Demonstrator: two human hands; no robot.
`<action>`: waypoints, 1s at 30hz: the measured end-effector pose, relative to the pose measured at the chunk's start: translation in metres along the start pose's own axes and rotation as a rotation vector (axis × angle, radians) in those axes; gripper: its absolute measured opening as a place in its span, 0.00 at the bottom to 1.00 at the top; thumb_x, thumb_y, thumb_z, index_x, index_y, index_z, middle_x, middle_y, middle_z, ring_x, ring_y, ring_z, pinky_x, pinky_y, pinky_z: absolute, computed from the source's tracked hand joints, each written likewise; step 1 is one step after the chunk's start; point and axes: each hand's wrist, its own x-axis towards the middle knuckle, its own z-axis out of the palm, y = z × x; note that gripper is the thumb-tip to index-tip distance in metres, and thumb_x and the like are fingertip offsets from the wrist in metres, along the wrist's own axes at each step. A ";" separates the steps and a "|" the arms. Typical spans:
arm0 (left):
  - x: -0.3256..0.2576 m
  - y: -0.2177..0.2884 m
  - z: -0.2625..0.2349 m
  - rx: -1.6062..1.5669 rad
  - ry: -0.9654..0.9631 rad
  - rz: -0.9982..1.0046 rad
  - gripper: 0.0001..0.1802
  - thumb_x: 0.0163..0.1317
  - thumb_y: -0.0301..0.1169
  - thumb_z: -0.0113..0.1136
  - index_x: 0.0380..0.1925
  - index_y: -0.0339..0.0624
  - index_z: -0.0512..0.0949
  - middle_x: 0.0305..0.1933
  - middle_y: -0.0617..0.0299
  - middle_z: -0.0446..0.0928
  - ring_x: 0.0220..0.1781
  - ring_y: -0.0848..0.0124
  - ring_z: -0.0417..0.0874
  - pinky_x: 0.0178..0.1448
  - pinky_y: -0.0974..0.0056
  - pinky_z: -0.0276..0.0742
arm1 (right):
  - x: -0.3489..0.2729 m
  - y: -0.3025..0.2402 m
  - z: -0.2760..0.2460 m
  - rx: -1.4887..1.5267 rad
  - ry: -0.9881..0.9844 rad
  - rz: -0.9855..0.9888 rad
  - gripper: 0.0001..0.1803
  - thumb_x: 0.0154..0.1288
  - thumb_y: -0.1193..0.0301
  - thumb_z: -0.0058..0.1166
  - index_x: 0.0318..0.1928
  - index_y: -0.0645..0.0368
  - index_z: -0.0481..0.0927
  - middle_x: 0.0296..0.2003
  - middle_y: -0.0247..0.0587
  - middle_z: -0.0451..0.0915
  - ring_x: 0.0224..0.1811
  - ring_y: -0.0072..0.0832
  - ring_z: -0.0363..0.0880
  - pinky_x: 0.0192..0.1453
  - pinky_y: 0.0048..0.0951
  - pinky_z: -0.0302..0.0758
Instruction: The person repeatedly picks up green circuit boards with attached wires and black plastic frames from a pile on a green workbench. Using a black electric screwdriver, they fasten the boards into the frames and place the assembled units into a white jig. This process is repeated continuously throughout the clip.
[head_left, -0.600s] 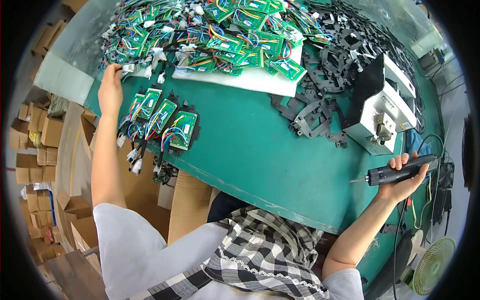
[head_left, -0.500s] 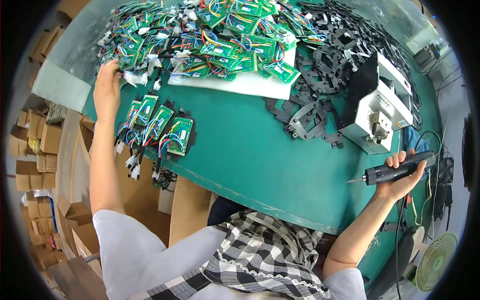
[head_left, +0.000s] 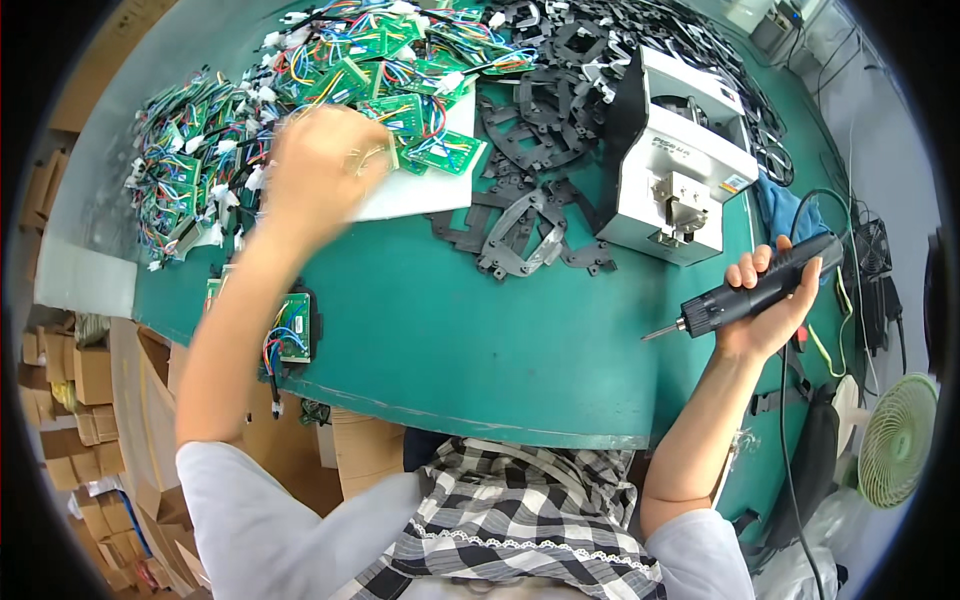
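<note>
My left hand [head_left: 325, 165], blurred by motion, is over the near edge of a heap of green circuit boards [head_left: 400, 115] with coloured wires and white plugs. Its fingers curl at a board's edge; whether they grip it is too smeared to make out. In my right hand [head_left: 765, 295] is a black electric screwdriver [head_left: 760, 285], its thin bit pointing left over the green table. My left forearm partly covers a small row of boards; one wired board [head_left: 295, 328] on a black plastic bracket shows beside it, near the table's front edge.
Black plastic brackets [head_left: 535, 230] are heaped at the back middle and right. Beside them stands a white and black screw feeder [head_left: 680, 165]. A second pile of wired boards [head_left: 185, 165] lies left. A cable hangs from the screwdriver; a green fan [head_left: 897, 440] stands lower right.
My left hand has moved right, from the left side of the board heap to its near middle edge. The view has shifted; my right hand still holds the screwdriver.
</note>
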 end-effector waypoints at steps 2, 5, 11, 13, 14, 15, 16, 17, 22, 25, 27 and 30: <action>0.005 0.060 0.018 -0.107 -0.318 -0.072 0.18 0.55 0.49 0.63 0.25 0.45 0.81 0.31 0.60 0.80 0.40 0.61 0.79 0.48 0.58 0.69 | -0.002 0.004 0.002 0.006 -0.025 0.014 0.25 0.70 0.48 0.45 0.46 0.59 0.72 0.25 0.38 0.69 0.21 0.26 0.65 0.27 0.28 0.65; 0.011 0.091 0.059 -0.087 -0.493 -0.169 0.27 0.51 0.58 0.64 0.24 0.42 0.80 0.31 0.58 0.80 0.37 0.58 0.81 0.41 0.55 0.73 | -0.001 0.006 -0.001 0.060 -0.091 0.052 0.25 0.70 0.48 0.44 0.46 0.58 0.73 0.24 0.38 0.70 0.21 0.26 0.66 0.27 0.28 0.65; 0.017 0.087 0.068 -0.539 -0.358 -0.647 0.20 0.55 0.44 0.69 0.30 0.39 0.75 0.21 0.62 0.76 0.25 0.74 0.77 0.30 0.66 0.69 | 0.000 0.002 0.000 0.067 -0.063 0.034 0.25 0.69 0.47 0.44 0.46 0.58 0.72 0.24 0.38 0.69 0.21 0.25 0.66 0.27 0.28 0.65; 0.017 0.090 0.066 -0.631 -0.320 -0.669 0.15 0.60 0.38 0.65 0.32 0.37 0.75 0.24 0.64 0.77 0.28 0.78 0.76 0.32 0.70 0.69 | 0.000 0.002 0.000 0.080 -0.058 0.022 0.25 0.69 0.47 0.45 0.46 0.58 0.72 0.24 0.38 0.69 0.21 0.25 0.65 0.27 0.28 0.65; 0.015 0.091 0.065 -0.780 -0.229 -0.680 0.14 0.62 0.37 0.63 0.34 0.37 0.74 0.25 0.65 0.76 0.29 0.78 0.76 0.33 0.71 0.69 | 0.000 0.001 0.000 0.084 -0.063 0.019 0.25 0.69 0.47 0.45 0.46 0.58 0.72 0.25 0.38 0.69 0.21 0.25 0.65 0.27 0.28 0.65; 0.012 0.094 0.064 -0.929 -0.135 -0.687 0.12 0.64 0.35 0.61 0.36 0.36 0.74 0.25 0.65 0.76 0.29 0.78 0.76 0.34 0.71 0.69 | 0.001 0.000 -0.002 0.085 -0.067 0.014 0.25 0.69 0.47 0.45 0.46 0.58 0.72 0.25 0.38 0.69 0.21 0.25 0.65 0.27 0.28 0.65; 0.008 0.096 0.063 -1.078 -0.038 -0.690 0.11 0.66 0.33 0.59 0.38 0.36 0.74 0.26 0.66 0.76 0.30 0.79 0.76 0.36 0.72 0.69 | 0.001 -0.001 -0.003 0.087 -0.072 0.010 0.25 0.69 0.47 0.45 0.46 0.58 0.72 0.25 0.37 0.69 0.21 0.25 0.66 0.27 0.28 0.65; 0.002 0.100 0.062 -1.058 -0.022 -0.692 0.10 0.67 0.32 0.57 0.39 0.36 0.73 0.26 0.66 0.76 0.31 0.79 0.76 0.37 0.72 0.69 | 0.002 -0.003 -0.005 0.092 -0.070 0.004 0.25 0.69 0.47 0.45 0.46 0.58 0.72 0.25 0.38 0.69 0.21 0.25 0.66 0.27 0.28 0.65; -0.005 0.105 0.077 -0.933 -0.016 -0.708 0.10 0.71 0.31 0.49 0.47 0.36 0.68 0.31 0.62 0.79 0.33 0.78 0.76 0.39 0.71 0.70 | 0.003 -0.003 -0.006 0.107 -0.087 -0.001 0.25 0.69 0.47 0.45 0.47 0.58 0.73 0.25 0.38 0.69 0.21 0.26 0.66 0.27 0.28 0.66; 0.024 0.106 0.062 -1.174 -0.234 -1.058 0.14 0.70 0.31 0.49 0.52 0.37 0.67 0.33 0.60 0.81 0.35 0.74 0.77 0.40 0.66 0.73 | 0.003 0.002 -0.007 0.100 -0.086 0.040 0.25 0.69 0.47 0.45 0.47 0.58 0.73 0.25 0.37 0.70 0.21 0.26 0.66 0.27 0.28 0.66; 0.027 0.090 0.074 -1.117 -0.128 -0.864 0.16 0.70 0.31 0.49 0.56 0.38 0.68 0.34 0.59 0.81 0.36 0.74 0.78 0.39 0.65 0.73 | 0.004 0.002 -0.009 0.113 -0.119 0.054 0.25 0.69 0.47 0.45 0.47 0.58 0.73 0.25 0.37 0.71 0.22 0.26 0.67 0.27 0.28 0.67; 0.026 0.089 0.067 -1.290 -0.230 -0.911 0.16 0.72 0.32 0.48 0.56 0.39 0.69 0.37 0.59 0.81 0.41 0.73 0.81 0.43 0.62 0.77 | 0.005 0.001 -0.010 0.132 -0.143 0.062 0.25 0.69 0.47 0.45 0.47 0.58 0.73 0.25 0.38 0.71 0.22 0.26 0.67 0.27 0.28 0.67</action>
